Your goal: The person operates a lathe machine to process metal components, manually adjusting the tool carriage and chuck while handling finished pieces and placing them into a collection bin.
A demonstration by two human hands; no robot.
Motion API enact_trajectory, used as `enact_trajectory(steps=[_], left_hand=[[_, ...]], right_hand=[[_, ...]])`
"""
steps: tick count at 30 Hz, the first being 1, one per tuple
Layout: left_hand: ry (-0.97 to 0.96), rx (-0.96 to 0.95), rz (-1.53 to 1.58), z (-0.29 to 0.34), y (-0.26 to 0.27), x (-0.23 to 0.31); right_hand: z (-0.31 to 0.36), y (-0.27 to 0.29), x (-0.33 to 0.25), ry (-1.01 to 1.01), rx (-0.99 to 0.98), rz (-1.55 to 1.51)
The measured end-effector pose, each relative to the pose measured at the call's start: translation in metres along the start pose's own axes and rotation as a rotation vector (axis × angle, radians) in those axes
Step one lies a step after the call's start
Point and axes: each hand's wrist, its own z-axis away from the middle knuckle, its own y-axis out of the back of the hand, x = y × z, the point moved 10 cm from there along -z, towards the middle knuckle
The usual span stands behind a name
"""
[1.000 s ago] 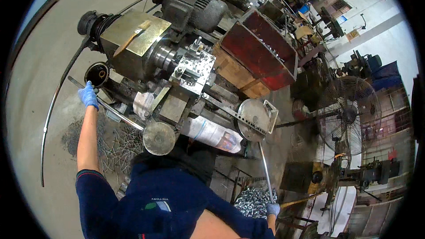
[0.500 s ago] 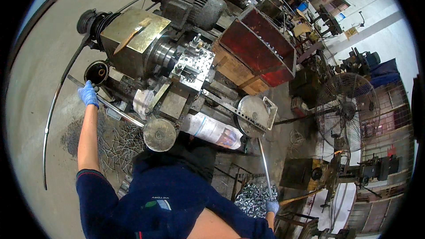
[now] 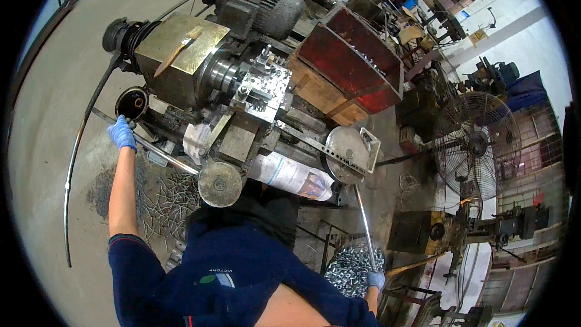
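Note:
My left hand (image 3: 123,133), in a blue glove, is closed around a long metal lever (image 3: 166,156). That lever slants down to a round grey disc (image 3: 219,184) at the front of a small lathe (image 3: 239,100). At the lower right my right hand (image 3: 375,280), also gloved, grips the lower end of a second metal lever (image 3: 364,218). This lever runs up to a larger round plate (image 3: 348,152) at the machine's right. The chuck (image 3: 224,75) and a metal-chip-covered tool slide (image 3: 264,92) sit between the two levers.
Beside my right hand is a container heaped with small metal parts (image 3: 354,271). A red bin (image 3: 345,57) stands on wood behind the machine. A brush (image 3: 175,54) lies on the headstock, below a motor (image 3: 260,6). Thin rods (image 3: 172,206) litter the floor; a large fan (image 3: 475,142) stands right.
The whole view has shifted slightly. Both hands keep their hold on the levers, and neither lever has clearly moved.

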Motion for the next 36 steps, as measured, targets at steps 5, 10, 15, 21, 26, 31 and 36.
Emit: enact_trajectory(steps=[5, 10, 15, 21, 26, 31, 36], left_hand=[[0.001, -0.014, 0.062, 0.000, -0.003, -0.002], [-0.005, -0.004, 0.064, 0.001, -0.002, 0.003], [0.008, 0.004, 0.059, 0.003, -0.002, 0.003], [0.037, 0.007, 0.098, -0.002, -0.002, -0.004], [0.046, -0.002, 0.121, 0.002, -0.003, -0.003], [0.027, 0.012, 0.117, 0.000, -0.002, -0.003], [0.020, 0.026, 0.109, 0.007, -0.002, 0.005]], right_hand=[[0.005, 0.001, -0.002, 0.056, 0.015, -0.022], [0.017, 0.013, -0.012, 0.031, 0.077, -0.070], [0.015, 0.005, 0.000, -0.029, 0.071, -0.051], [0.030, 0.015, -0.008, -0.107, -0.053, -0.015], [0.027, 0.009, -0.003, -0.082, -0.027, 0.018], [0.029, 0.005, -0.001, -0.107, -0.056, -0.011], [0.034, 0.007, -0.001, -0.142, -0.044, -0.040]])
